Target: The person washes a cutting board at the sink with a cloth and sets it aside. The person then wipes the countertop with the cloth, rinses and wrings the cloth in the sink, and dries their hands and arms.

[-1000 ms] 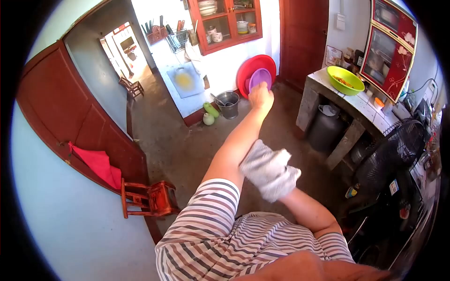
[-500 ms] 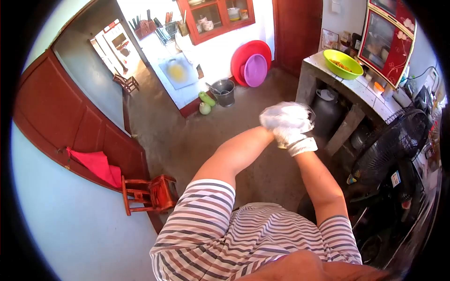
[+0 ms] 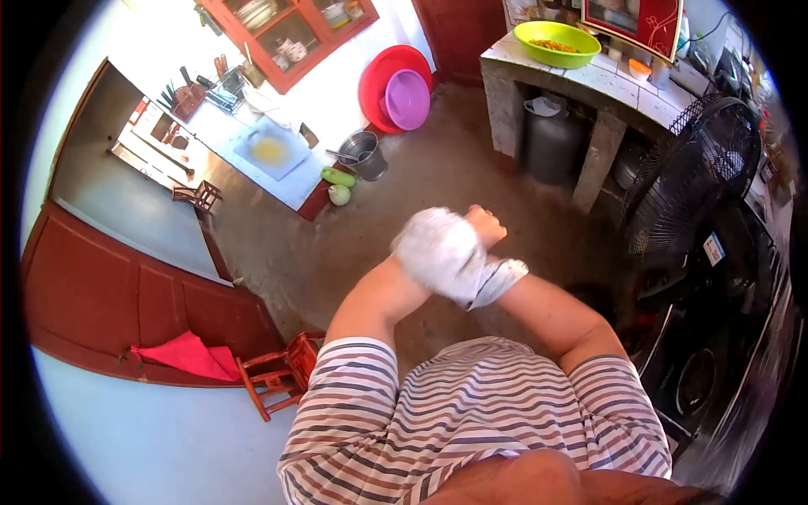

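My left hand is bare and pokes out past a white glove, its fingers curled into what looks like a fist. I see nothing in it. On my right hand is the white glove, loose and wrinkled, with its cuff around the right wrist. This gloved hand lies across my left wrist and lower forearm, wrapped over them. Motion blurs the glove, and its separate fingers do not show. Both forearms cross in front of my striped shirt, above the floor.
A black fan stands at right. The tiled counter carries a green basin with orange food. Beyond are a metal bucket, green gourds, and purple and red basins. A wooden chair stands at left.
Both hands have moved left and nearer my body. The gloved right hand has slid from around the left hand to the left wrist and forearm, exposing bare left fingers. The view has shifted.
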{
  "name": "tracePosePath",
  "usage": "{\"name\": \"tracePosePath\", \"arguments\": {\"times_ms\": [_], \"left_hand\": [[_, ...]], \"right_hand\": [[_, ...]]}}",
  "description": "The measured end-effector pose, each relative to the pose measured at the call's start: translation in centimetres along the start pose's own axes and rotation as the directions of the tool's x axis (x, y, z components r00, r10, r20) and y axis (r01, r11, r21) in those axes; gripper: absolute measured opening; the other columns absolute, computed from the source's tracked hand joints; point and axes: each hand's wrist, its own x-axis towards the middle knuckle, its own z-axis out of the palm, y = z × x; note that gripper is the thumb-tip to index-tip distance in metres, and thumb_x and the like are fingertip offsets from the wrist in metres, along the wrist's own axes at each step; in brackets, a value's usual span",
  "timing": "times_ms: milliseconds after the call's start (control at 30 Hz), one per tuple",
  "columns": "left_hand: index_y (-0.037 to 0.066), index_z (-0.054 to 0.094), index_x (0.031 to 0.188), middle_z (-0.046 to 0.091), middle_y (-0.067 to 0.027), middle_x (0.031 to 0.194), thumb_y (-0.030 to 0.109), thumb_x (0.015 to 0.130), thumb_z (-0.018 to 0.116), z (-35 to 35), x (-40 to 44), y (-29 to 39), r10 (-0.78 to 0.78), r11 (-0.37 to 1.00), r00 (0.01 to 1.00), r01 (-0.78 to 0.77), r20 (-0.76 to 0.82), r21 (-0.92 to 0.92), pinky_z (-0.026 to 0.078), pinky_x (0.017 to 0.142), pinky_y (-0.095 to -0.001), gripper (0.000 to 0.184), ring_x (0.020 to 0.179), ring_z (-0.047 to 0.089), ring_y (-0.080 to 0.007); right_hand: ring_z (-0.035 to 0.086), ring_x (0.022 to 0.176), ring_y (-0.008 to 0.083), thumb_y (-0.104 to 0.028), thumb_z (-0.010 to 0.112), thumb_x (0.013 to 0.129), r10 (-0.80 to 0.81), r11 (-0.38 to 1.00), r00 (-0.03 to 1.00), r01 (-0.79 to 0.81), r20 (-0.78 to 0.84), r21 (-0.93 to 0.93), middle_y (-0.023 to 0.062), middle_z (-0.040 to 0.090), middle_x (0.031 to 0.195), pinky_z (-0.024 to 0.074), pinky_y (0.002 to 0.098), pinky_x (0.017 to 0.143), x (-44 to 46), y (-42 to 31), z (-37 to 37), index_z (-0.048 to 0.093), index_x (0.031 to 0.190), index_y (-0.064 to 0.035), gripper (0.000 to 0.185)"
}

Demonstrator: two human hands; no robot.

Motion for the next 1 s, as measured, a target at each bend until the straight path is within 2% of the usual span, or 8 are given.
{"name": "tracePosePath", "arguments": {"times_ms": [133, 200, 300, 333, 467, 667, 900, 1000], "left_hand": [[0.012, 0.064, 0.090, 0.065, -0.0053, 0.090, 0.022, 0.076, 0.056, -8.2, -3.5, -0.5, -0.071, 0.945, 0.996, 0.051, -0.050, -0.323, 0.047, 0.076, -0.0374, 0.019, 0.088, 0.061, -0.0226], [0.013, 0.061, 0.091, 0.061, -0.0086, 0.097, 0.024, 0.069, 0.065, -2.0, -3.5, 1.3, -0.398, -0.246, 0.917, -0.132, -0.024, -0.960, 0.045, 0.080, -0.0367, 0.025, 0.093, 0.056, -0.0265], [0.006, 0.055, 0.110, 0.056, -0.0132, 0.110, 0.018, 0.073, 0.066, -6.0, -6.2, -0.9, -0.064, 0.932, 0.984, 0.000, -0.166, -0.363, 0.039, 0.094, -0.0358, 0.041, 0.107, 0.050, -0.0306], [0.006, 0.051, 0.116, 0.053, -0.0131, 0.115, 0.019, 0.073, 0.067, -6.8, -6.8, -1.6, -0.238, 0.837, 0.902, 0.002, -0.361, -0.546, 0.038, 0.095, -0.0361, 0.048, 0.110, 0.049, -0.0306], [0.007, 0.033, 0.135, 0.034, -0.0149, 0.134, 0.024, 0.080, 0.065, -4.4, -4.2, -3.4, -0.650, 0.385, 0.649, -0.166, -0.395, -0.908, 0.033, 0.100, -0.0367, 0.065, 0.120, 0.040, -0.0210], [0.005, 0.061, 0.092, 0.063, -0.0075, 0.091, 0.016, 0.079, 0.061, 0.7, -2.8, -5.1, -0.466, -0.826, 0.841, -0.303, 0.275, -0.476, 0.049, 0.076, -0.0322, 0.017, 0.084, 0.060, -0.0181], [0.004, 0.047, 0.125, 0.051, -0.0127, 0.124, 0.018, 0.081, 0.061, 11.5, -4.8, -9.5, -0.508, -0.006, 0.850, 0.157, 0.139, -0.988, 0.036, 0.098, -0.0333, 0.049, 0.117, 0.046, -0.0213], [0.003, 0.043, 0.129, 0.048, -0.0112, 0.128, 0.018, 0.086, 0.055, 9.8, -4.5, -14.8, -0.162, -0.613, 0.986, -0.137, -0.046, -0.778, 0.031, 0.102, -0.0328, 0.048, 0.120, 0.042, -0.0208]], "right_hand": [[0.062, 0.067, 0.0295, -0.018, 0.054, 0.072, 0.236, 0.963, 0.935, -0.187, 0.264, -0.196, 0.0133, 0.063, 0.071, 0.0489, 0.0374, 0.059, 0.4, 3.3, -3.5, 0.065, 0.077, -0.0099, 0.014], [0.062, 0.065, 0.0322, -0.017, 0.056, 0.069, 0.188, 0.980, 0.977, -0.181, 0.100, -0.078, 0.0153, 0.062, 0.070, 0.0485, 0.0385, 0.057, -2.0, 7.1, -1.8, 0.065, 0.074, -0.0076, 0.014], [0.061, 0.066, 0.0297, -0.016, 0.054, 0.074, 0.368, 0.927, 0.842, -0.300, 0.394, -0.226, 0.0140, 0.062, 0.070, 0.0473, 0.0357, 0.057, -3.8, 11.9, -1.9, 0.062, 0.070, -0.0076, 0.012], [0.061, 0.068, 0.0260, -0.017, 0.053, 0.078, 0.687, 0.458, 0.540, -0.841, 0.486, 0.288, 0.0105, 0.062, 0.072, 0.0472, 0.0344, 0.058, -2.7, 11.0, -3.4, 0.062, 0.074, -0.0082, 0.013], [0.048, 0.064, 0.0111, -0.034, 0.052, 0.088, 0.775, -0.233, 0.406, -0.530, 0.485, 0.815, -0.0005, 0.052, 0.074, 0.0414, 0.0284, 0.055, -1.1, 6.9, -3.0, 0.054, 0.087, -0.0109, 0.023], [0.058, 0.064, 0.0196, -0.022, 0.056, 0.072, 0.473, 0.880, 0.781, -0.398, 0.409, -0.258, 0.0056, 0.060, 0.070, 0.0462, 0.0353, 0.054, 1.6, 7.5, 0.1, 0.063, 0.072, -0.0107, 0.013], [0.058, 0.066, 0.0195, -0.015, 0.058, 0.070, -0.172, 0.959, 0.694, -0.045, 0.699, 0.281, 0.0056, 0.062, 0.075, 0.0462, 0.0336, 0.058, -1.0, 14.9, 11.3, 0.063, 0.074, -0.0122, 0.007], [0.057, 0.071, 0.0181, -0.013, 0.058, 0.072, -0.184, 0.948, 0.636, -0.088, 0.749, 0.307, 0.0063, 0.062, 0.079, 0.0461, 0.0328, 0.063, 1.9, 18.2, 14.9, 0.062, 0.077, -0.0109, 0.008]]}}
